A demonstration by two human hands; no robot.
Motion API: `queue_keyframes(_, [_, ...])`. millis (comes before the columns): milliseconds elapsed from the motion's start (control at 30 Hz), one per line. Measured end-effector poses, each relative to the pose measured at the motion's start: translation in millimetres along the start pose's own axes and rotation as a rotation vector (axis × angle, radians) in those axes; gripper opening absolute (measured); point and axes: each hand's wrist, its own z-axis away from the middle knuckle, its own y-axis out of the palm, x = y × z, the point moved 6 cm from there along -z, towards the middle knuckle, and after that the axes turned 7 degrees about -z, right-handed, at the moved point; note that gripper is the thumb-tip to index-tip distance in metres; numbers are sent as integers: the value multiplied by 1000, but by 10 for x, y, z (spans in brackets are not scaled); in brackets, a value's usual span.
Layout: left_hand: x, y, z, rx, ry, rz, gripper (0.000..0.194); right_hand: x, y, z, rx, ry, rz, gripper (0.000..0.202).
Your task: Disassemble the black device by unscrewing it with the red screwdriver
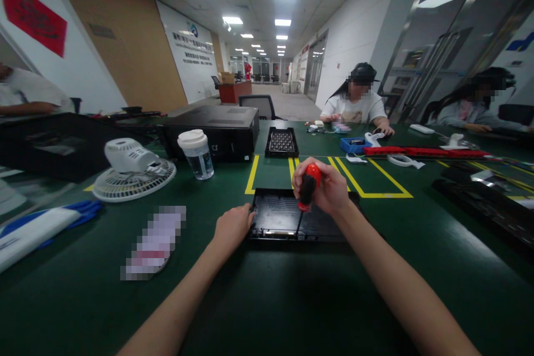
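In the head view, my right hand (pixel 331 186) is closed around a screwdriver (pixel 308 186) with a red and black handle. Its thin shaft points down, and the tip is near the front edge of a shallow black plastic casing (pixel 275 211). Whether the tip touches a screw is too small to tell. My left hand (pixel 234 225) grips the casing's left edge with curled fingers, partly hidden behind the hand. The casing lies flat on the green table, and a light metallic strip (pixel 278 233) shows along its near side.
A black tray (pixel 282 142) of small parts stands beyond the casing. To the left are a lidded cup (pixel 199 156), a white fan (pixel 131 169) and a large black box (pixel 217 128). A blue bin (pixel 354 145) stands right, near a co-worker (pixel 354 100). Yellow tape (pixel 384 195) marks the table.
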Motion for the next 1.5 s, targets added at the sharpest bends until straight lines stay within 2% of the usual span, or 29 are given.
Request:
queue_keyframes(233, [4,8,-4,-15,10,-15,34,17,-8,26,189,95,-41,28])
queue_keyframes(400, [7,13,-9,-26,20,-21,33,9,-5,44,248,111,-50,26])
queue_keyframes(1300, [6,16,-13,-23,11,-2,32,52,-23,51,215,70,-9,13])
queue_keyframes(1500, [10,14,-6,4,-4,-3,33,66,-14,48,223,61,11,18])
